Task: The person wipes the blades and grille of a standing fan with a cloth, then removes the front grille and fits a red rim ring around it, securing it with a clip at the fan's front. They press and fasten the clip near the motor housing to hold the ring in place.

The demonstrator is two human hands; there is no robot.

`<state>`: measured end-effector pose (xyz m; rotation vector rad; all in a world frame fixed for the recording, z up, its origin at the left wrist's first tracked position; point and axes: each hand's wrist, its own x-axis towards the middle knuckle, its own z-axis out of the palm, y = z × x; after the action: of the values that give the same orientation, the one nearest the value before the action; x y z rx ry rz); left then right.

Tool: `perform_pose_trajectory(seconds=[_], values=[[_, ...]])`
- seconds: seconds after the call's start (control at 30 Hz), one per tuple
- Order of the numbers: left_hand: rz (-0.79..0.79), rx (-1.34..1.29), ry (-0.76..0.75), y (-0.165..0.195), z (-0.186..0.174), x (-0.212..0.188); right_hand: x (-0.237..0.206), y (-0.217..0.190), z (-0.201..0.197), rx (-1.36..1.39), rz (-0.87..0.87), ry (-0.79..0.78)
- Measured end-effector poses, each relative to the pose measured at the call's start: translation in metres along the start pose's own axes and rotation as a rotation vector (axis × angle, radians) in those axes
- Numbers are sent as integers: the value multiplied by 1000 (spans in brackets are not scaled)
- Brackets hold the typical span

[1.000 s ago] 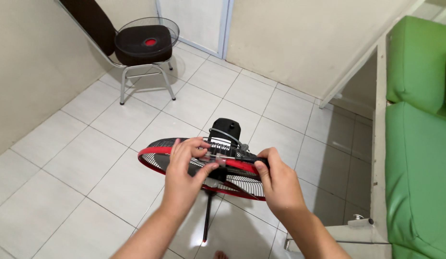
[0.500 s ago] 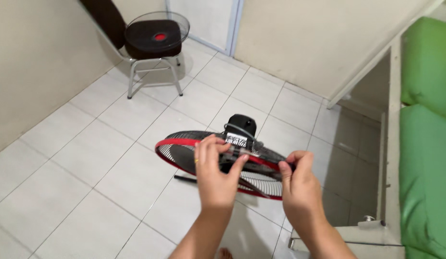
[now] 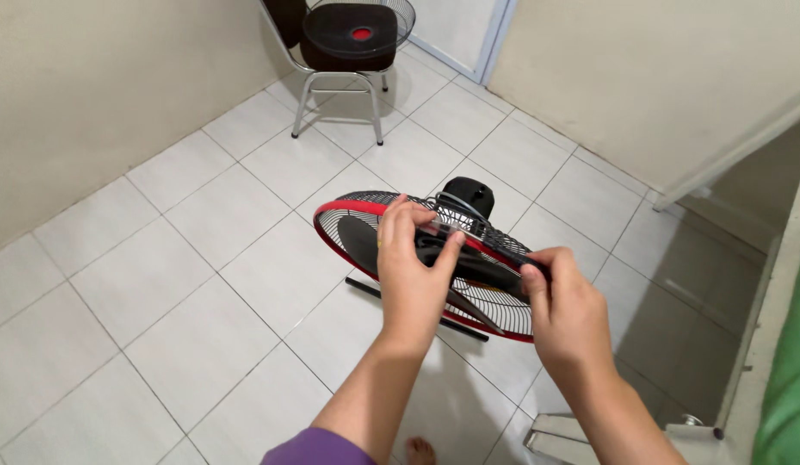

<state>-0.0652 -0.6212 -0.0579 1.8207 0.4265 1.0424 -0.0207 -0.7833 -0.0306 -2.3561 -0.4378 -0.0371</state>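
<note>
A standing fan (image 3: 365, 237) with a black wire grille and a red rim is tilted face-up in front of me, its black motor housing (image 3: 469, 196) at the far side. My left hand (image 3: 410, 267) rests on top of the grille near its middle, fingers curled over the wires. My right hand (image 3: 565, 301) pinches the grille's near right edge at the red rim. The fan's black base bar (image 3: 365, 289) shows on the floor beneath.
White tiled floor all around. A black chair with metal legs (image 3: 341, 43) stands at the back, a second wire fan grille resting on its seat. Beige walls on the left and back. A green cushion (image 3: 791, 387) and a white frame on the right. My bare toe (image 3: 420, 449) below.
The view has shifted, so the fan sits more to the right and closer. My left hand has slid onto the grille's middle and my right hand has stayed on the rim.
</note>
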Motion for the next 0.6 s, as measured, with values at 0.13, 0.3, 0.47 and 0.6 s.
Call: perform_pose_trajectory(seconds=[0.13, 0.3, 0.47, 0.6], values=[[5, 27, -13, 6, 7, -7, 4, 7, -11, -106, -157, 44], [16, 60, -18, 11, 10, -11, 8, 18, -10, 106, -156, 80], [27, 98, -7, 12, 13, -12, 3, 22, -12, 229, -277, 88], [29, 124, -10, 9, 13, -13, 6, 17, -20, 123, -132, 20]])
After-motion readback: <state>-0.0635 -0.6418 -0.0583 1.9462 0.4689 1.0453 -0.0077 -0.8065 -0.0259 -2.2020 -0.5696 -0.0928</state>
